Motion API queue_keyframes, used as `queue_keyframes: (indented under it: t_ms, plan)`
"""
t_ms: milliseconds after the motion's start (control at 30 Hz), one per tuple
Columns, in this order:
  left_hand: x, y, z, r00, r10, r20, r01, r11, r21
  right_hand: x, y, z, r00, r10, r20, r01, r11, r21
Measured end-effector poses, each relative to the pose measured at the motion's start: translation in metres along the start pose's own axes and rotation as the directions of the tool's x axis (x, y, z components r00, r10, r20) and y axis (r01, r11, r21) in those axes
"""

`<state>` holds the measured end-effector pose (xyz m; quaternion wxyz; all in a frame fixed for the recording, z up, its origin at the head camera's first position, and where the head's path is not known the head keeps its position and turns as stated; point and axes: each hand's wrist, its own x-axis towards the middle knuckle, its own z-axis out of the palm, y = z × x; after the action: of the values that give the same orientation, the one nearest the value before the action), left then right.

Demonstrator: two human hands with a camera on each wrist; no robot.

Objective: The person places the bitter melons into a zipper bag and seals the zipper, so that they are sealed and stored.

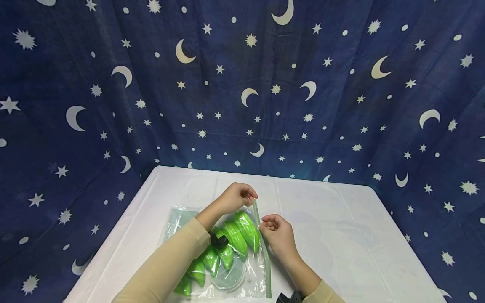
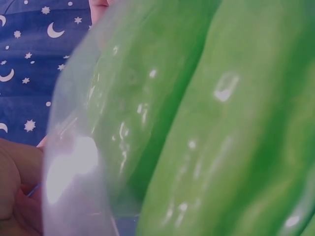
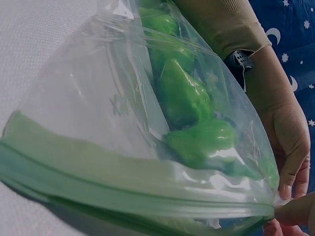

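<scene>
A bunch of green bananas (image 1: 235, 235) lies inside a clear zip bag (image 1: 257, 275) with a green zip strip (image 1: 268, 277) along its right edge. My left hand (image 1: 235, 197) reaches across the bag and pinches the far end of the strip between thumb and fingertips. Nearer to me, my right hand (image 1: 281, 236) pinches the same zip edge. In the right wrist view, the bag's mouth (image 3: 147, 196) gapes slightly, with fingertips at one corner. The bananas (image 2: 197, 123) fill most of the left wrist view behind shiny plastic.
The bag lies on a table with a white cloth (image 1: 326, 244). A dark blue curtain (image 1: 216, 97) with moons and stars hangs behind and at both sides. Pale round printing (image 1: 229, 275) shows on the bag beneath the bananas.
</scene>
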<state>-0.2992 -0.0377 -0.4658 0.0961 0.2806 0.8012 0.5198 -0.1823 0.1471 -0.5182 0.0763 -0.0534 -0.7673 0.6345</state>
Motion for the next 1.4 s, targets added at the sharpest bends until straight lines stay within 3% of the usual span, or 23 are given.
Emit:
queue_keyframes:
  t_ms: [1400]
  plan:
    - [0.004, -0.003, -0.018, 0.997, 0.004, -0.075, -0.003, 1.0, 0.014, -0.006, -0.001, -0.002, 0.999, 0.027, 0.04, -0.026, 0.999, -0.026]
